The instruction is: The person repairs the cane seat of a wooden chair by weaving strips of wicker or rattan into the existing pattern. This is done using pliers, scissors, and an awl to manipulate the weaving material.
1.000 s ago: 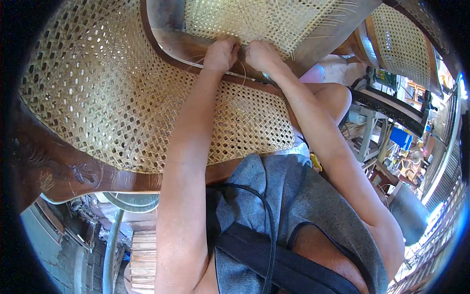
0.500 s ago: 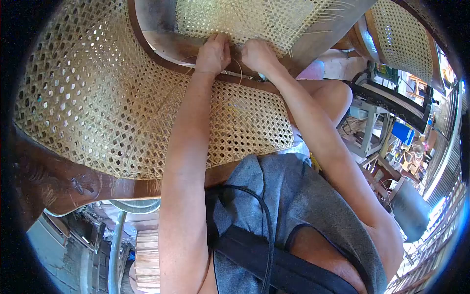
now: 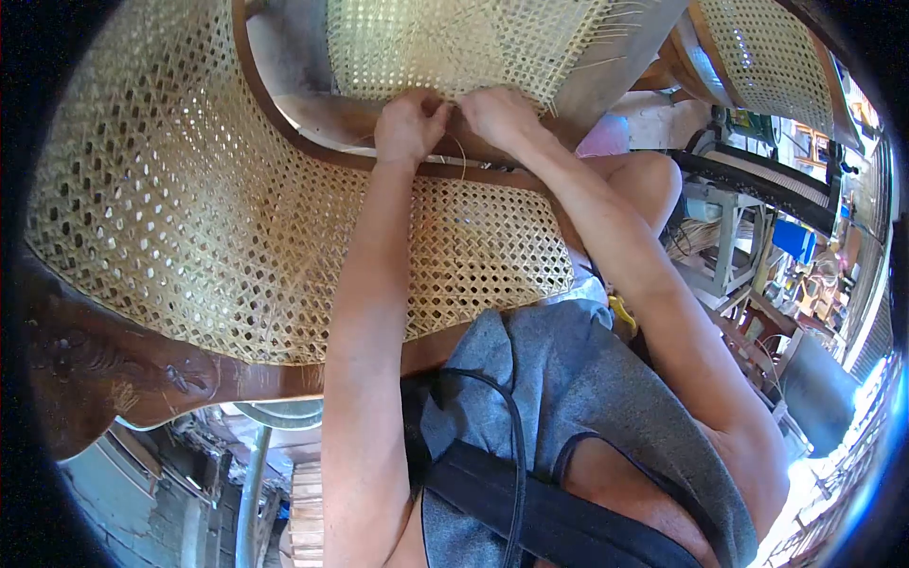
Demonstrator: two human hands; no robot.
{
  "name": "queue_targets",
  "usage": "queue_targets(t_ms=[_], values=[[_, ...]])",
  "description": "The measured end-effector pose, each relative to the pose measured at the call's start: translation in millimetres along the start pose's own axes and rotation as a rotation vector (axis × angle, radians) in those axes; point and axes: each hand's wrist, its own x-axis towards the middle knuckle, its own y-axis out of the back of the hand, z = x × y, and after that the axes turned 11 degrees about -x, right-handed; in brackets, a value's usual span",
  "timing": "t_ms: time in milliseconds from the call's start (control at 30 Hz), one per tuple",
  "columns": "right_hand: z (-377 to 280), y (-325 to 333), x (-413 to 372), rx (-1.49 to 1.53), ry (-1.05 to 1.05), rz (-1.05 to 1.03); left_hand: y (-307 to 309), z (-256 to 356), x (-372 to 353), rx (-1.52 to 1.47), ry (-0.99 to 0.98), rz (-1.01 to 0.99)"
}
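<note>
My left hand [image 3: 407, 128] is closed in a pinch, thumb against fingers, at the lower edge of a woven cane panel [image 3: 426, 43] set in a wooden frame [image 3: 615, 85]. Close beside it, my right hand [image 3: 497, 118] has its fingers curled together at the same edge. A thin cane strand [image 3: 463, 156] loops down between the two hands. Its ends are hidden by my fingers. Several loose strand ends [image 3: 620, 19] stick out along the panel's right side. Below my hands and forearms lies a larger curved cane panel [image 3: 483, 237] with a dark wooden rim.
A carved wooden rail [image 3: 180, 379] runs along the lower left. Another cane-backed piece [image 3: 757, 52] stands at the upper right. Beyond my knee are a black-framed piece [image 3: 757, 180], a grey stand [image 3: 729, 256] and a blue box [image 3: 793, 240]. A metal tube [image 3: 250, 492] rises at the lower left.
My hands have drawn closer together, and my left thumb now shows in a pinch toward my right fingers. The view has shifted slightly, with the panels sitting a little lower.
</note>
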Motion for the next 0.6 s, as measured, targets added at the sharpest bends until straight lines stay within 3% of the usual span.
queue_targets(t_ms=[33,67,133,167,233,267,333,467,533,600], values=[[15.6,7.3,-5.3,-0.008,-0.033,-0.006,3.9,4.1,-1.4,0.021,0.119,-0.047],[36.5,16.6,-15.8,-0.011,-0.068,-0.014,6.5,8.8,-2.4,0.032,0.11,-0.055],[83.8,35.5,-42.1,0.13,-0.155,0.261,10.2,19.1,0.8,0.134,-0.088,0.104],[91.6,43.6,-50.6,0.14,-0.16,0.271,1.7,24.1,2.0,0.145,-0.098,0.1],[98.3,57.4,-70.3,0.111,-0.124,0.322,-28.2,43.2,5.1,-0.254,-0.388,0.115],[98.3,63.1,-73.7,0.117,-0.131,0.335,-38.7,53.9,4.9,-0.248,-0.401,0.109],[92.0,69.5,-76.9,0.161,-0.033,0.317,-49.5,74.3,-2.0,-0.899,0.059,-0.05],[67.1,62.2,-62.7,0.216,-0.018,0.31,-28.3,60.5,-6.6,-0.731,0.096,0.084],[61.7,26.8,-33.6,0.223,0.171,0.172,-25.6,32.4,-7.8,-0.75,0.062,0.116],[45.5,-3.6,-19.1,0.229,0.098,0.086,-18.0,17.7,-13.8,-0.477,0.138,0.241]])
